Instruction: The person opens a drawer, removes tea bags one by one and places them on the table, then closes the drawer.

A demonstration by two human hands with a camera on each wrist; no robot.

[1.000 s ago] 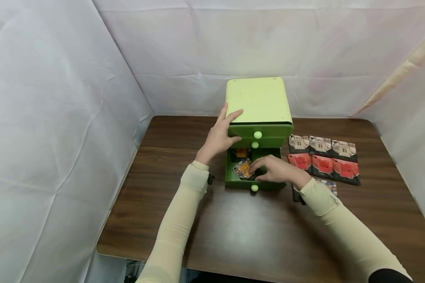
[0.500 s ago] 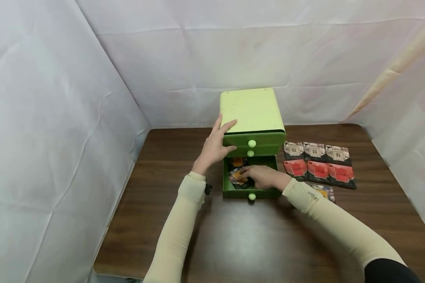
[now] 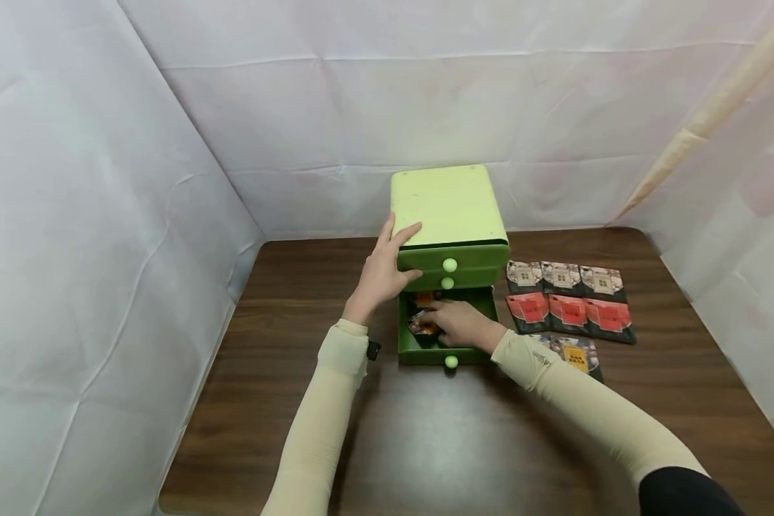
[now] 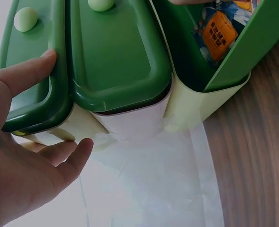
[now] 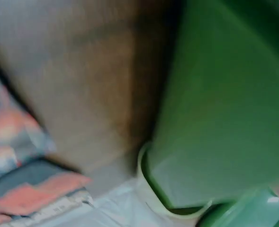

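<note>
A green cabinet (image 3: 448, 204) has three drawers, and its lowest drawer (image 3: 428, 356) is pulled out. My left hand (image 3: 377, 276) rests against the cabinet's left front corner; its thumb touches the top drawer's front, while the other fingers lie along the side and top edge. Inside the lowest drawer, my right hand (image 3: 461, 324) reaches to the left with its fingertips over a dark packet (image 3: 419, 330). Another packet (image 3: 423, 299) with an orange patch lies farther back. From the left wrist, an orange-labelled packet (image 4: 220, 35) shows against the drawer wall. The right thumb is hidden.
Right of the cabinet, packets with pale house pictures (image 3: 560, 276) form a back row. Red-fronted packets (image 3: 567, 312) lie before them. Nearer, an orange-labelled packet (image 3: 577, 356) lies partly behind the right sleeve. White cloth (image 3: 335, 122) walls the brown table (image 3: 284, 322).
My right hand has moved left and deeper over the packet, which has shifted toward the drawer's left wall. My left hand keeps its place on the cabinet. The head view has shifted slightly.
</note>
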